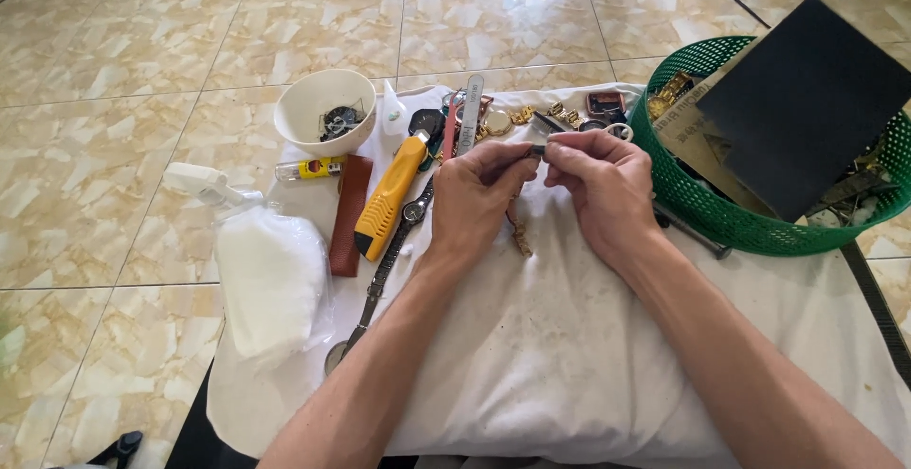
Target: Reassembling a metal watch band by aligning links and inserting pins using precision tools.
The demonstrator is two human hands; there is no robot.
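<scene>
My left hand [474, 194] and my right hand [603, 184] meet over a white cloth [550, 336], fingertips pinched together on a small dark metal piece [537, 150]. A gold watch band [520, 236] hangs down below my left hand, partly hidden by it. Which hand carries the band I cannot tell. A yellow utility knife [387, 198] and a wristwatch with a dark strap [399, 232] lie just left of my left hand.
A white bowl [306, 99] with small parts stands at the back left, near a brown leather strap [348, 213] and a white spray bottle [204, 182]. A bag of white pads [270, 279] lies left. A green basket [702, 203] holding a black board [807, 99] stands right. Watch parts [569, 113] lie behind my hands.
</scene>
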